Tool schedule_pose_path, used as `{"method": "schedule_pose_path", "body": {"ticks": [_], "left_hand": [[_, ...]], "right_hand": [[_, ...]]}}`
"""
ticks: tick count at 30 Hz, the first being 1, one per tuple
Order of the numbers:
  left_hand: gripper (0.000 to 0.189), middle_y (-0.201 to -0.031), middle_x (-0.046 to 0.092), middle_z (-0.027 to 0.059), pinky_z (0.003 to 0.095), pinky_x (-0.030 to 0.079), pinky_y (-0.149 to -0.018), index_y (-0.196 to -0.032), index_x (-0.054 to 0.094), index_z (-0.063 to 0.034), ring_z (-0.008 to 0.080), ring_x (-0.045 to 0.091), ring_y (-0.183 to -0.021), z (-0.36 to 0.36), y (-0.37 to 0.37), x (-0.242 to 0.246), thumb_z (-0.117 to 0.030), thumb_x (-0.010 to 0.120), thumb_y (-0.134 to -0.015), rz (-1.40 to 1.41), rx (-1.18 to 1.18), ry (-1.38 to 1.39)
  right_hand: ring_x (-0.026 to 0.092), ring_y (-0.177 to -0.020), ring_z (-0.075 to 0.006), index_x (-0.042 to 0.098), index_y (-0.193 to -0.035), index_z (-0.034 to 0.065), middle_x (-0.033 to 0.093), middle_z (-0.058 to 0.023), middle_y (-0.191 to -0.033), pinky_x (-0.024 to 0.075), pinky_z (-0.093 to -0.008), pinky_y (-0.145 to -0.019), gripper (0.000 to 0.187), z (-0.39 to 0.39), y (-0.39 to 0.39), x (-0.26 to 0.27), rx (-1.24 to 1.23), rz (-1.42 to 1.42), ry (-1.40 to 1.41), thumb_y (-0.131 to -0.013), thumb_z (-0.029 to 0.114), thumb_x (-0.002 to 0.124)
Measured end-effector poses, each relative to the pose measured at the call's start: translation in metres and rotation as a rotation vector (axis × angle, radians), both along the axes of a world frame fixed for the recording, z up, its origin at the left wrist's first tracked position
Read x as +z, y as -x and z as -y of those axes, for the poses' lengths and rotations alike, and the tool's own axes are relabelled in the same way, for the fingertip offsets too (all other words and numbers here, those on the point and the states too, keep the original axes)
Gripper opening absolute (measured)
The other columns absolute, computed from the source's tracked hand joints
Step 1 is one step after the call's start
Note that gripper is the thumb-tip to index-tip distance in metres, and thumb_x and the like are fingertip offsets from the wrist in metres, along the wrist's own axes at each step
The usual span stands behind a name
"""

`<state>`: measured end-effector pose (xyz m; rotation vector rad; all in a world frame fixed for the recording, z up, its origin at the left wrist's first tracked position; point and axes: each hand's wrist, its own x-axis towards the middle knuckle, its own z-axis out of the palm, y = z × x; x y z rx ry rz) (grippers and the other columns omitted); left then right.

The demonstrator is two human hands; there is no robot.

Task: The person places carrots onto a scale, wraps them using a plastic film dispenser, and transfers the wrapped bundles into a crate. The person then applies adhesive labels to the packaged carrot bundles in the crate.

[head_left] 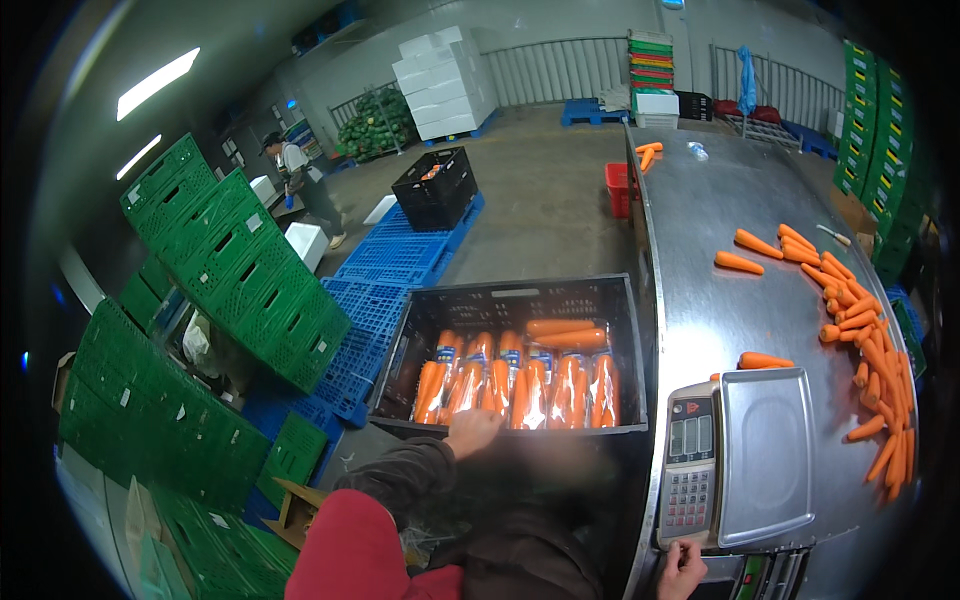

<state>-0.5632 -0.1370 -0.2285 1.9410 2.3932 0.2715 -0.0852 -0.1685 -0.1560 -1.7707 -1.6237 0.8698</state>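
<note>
Packs of carrots (532, 390) in clear film stand in rows inside a black plastic crate (637, 352), with one pack lying across the back row. My left hand (474, 433) is at the crate's near rim, fingers bent; whether it grips the rim or a pack cannot be told. On the right, my right hand (681, 568) is curled at the near edge of a digital weighing scale (766, 450), whose metal pan is bare. The scale stands on a steel table (697, 300). Loose carrots (874, 352) lie heaped along the table's right side.
Green plastic crates (240, 270) are stacked at the left. Blue pallets (397, 247) carry another black crate (433, 187). A knife (834, 235) lies near the table's far right edge. A red basket (617, 190) stands beyond the table. Another person (300, 176) stands at the back left.
</note>
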Motion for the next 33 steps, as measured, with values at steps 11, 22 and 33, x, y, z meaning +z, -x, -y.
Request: {"method": "schedule_pose_path", "body": {"ticks": [11,22,33], "left_hand": [[0.028,-0.081,0.067,0.0148,0.0496,0.048,-0.069,-0.079,0.064,-0.0087,0.0363,0.064,-0.077,-0.012,0.005,0.007,-0.027,0.045,-0.089,-0.006,0.063,0.208],[0.036,-0.061,0.063,0.0122,0.0326,0.048,-0.055,-0.068,0.062,-0.0009,0.0226,0.064,-0.059,-0.043,0.039,-0.005,-0.026,0.054,-0.092,0.755,0.525,0.088],[0.011,-0.069,0.058,0.0067,0.0296,0.046,-0.061,-0.08,0.062,0.0006,0.0179,0.058,-0.063,-0.275,-0.189,0.091,-0.007,0.059,-0.088,0.695,-0.622,-0.197]], "right_hand": [[0.056,-0.06,-0.0374,0.068,-0.1,0.0032,0.06,-0.0234,-0.07,0.0443,-0.0433,-0.058,0.025,0.003,-0.007,-0.019,0.046,0.08,-0.016,-0.093,0.026,0.06],[0.057,-0.046,-0.0265,0.058,-0.065,0.0087,0.054,-0.0081,-0.05,0.0421,-0.0363,-0.045,0.025,-0.016,-0.014,-0.012,-0.069,-0.109,-0.084,-0.08,0.022,0.074],[0.056,-0.046,-0.0235,0.059,-0.068,0.0104,0.055,-0.0047,-0.053,0.042,-0.035,-0.046,0.02,-0.005,-0.011,-0.032,-0.211,-0.111,-0.112,-0.077,0.016,0.076]]}}
